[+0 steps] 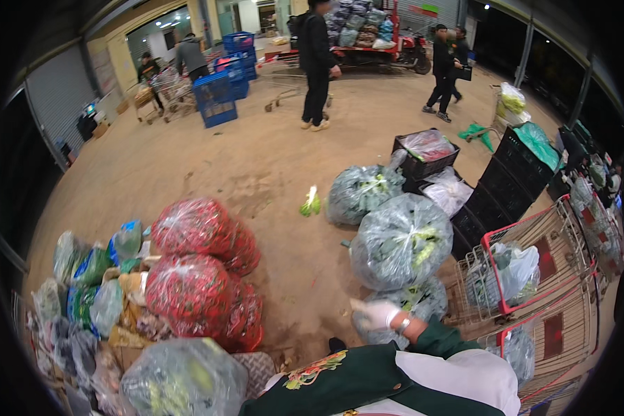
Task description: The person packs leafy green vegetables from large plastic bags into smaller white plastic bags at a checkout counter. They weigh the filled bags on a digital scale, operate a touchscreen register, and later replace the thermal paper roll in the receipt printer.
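Observation:
My right hand (375, 315), in a white glove, hangs in front of a clear bag of leafy greens (430, 296) low at the right of centre; whether it touches the bag cannot be told. Its fingers point left and nothing shows in them. My left hand is out of view. A larger clear bag of greens (403, 242) rests just beyond, with another (364, 192) behind it. To the left stand stacked clear bags of red peppers (190, 291). A bag of pale green vegetables (184, 377) lies near my body. One loose leafy vegetable (310, 202) lies on the floor.
Wire shopping carts (520, 275) with red handles and stacked black crates (499, 187) stand at the right. Mixed bags (106, 307) are piled at the left. People (318, 67) stand or walk farther off, near blue crates (214, 99) and a loaded red cargo tricycle (364, 52).

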### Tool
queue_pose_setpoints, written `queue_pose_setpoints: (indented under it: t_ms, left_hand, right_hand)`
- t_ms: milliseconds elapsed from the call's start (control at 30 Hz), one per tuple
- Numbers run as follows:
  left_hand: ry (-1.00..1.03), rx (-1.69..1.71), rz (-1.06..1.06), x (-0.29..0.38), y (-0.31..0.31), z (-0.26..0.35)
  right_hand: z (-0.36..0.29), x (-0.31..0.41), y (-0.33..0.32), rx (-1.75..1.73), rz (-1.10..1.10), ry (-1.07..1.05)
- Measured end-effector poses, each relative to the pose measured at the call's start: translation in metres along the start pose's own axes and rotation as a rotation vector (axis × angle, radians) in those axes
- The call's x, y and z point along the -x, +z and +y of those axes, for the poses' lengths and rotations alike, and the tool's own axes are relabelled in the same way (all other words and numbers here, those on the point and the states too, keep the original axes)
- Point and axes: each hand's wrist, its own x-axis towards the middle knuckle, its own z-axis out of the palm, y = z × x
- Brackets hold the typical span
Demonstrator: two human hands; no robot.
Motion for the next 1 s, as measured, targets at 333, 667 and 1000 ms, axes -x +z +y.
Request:
queue_pose_setpoints:
  t_ms: [333, 667, 1000]
  left_hand:
    - [-0.075, 0.132, 0.155, -0.157, -0.068, 0.137]
    - [-0.026, 0.224, 0.22, -0.348, -0.159, 0.23]
    - [-0.06, 0.307, 0.351, -0.388, -0.198, 0.287]
  right_hand:
    - [-0.022, -0.098, -0.427, -0.245, 1.743, -0.429]
    - [-0.196, -0.415, -0.393, 0.158, 0.555, -1.014]
    - [-0.332, -0.464, -0.334, 0.003, 0.312, -1.513]
